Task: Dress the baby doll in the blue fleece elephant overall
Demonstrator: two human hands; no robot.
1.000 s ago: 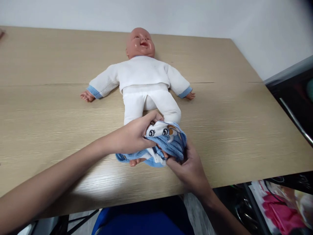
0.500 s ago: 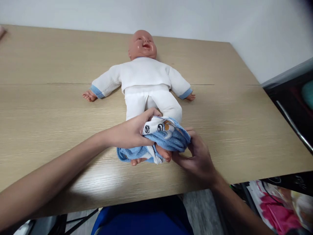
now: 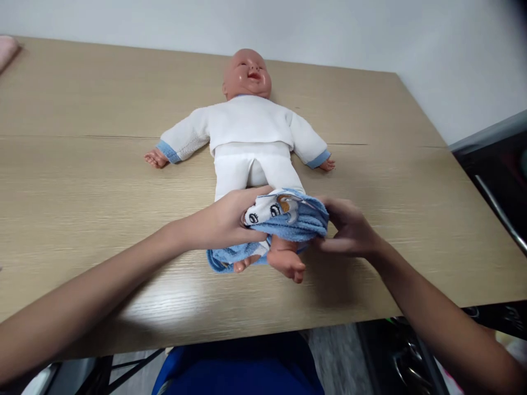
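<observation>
A baby doll [image 3: 251, 123] in a white long-sleeved top with blue cuffs lies on its back, head toward the wall. Bunched round its lower legs is a blue and white terry garment [image 3: 294, 218], likely trousers, with embroidered eyes on it. My left hand [image 3: 236, 218] grips the garment's left edge, its fingertips partly hidden behind the cloth. On the other side, my right hand [image 3: 349, 227] pinches the garment's right edge. One doll foot [image 3: 287, 262] sticks out below the cloth; the other foot [image 3: 245, 264] shows partly beside it.
The doll rests on a light wooden table [image 3: 102, 181] against a white wall [image 3: 164, 24]. A pink item [image 3: 7, 50] lies at the far left corner. Dark furniture [image 3: 494, 170] stands at the right edge. A blue garment [image 3: 239, 367] covers my lap below.
The garment has slid up from the nearer foot, which now shows fully with its ankle. My right hand has moved up and rightward with the cloth. The view has shifted slightly.
</observation>
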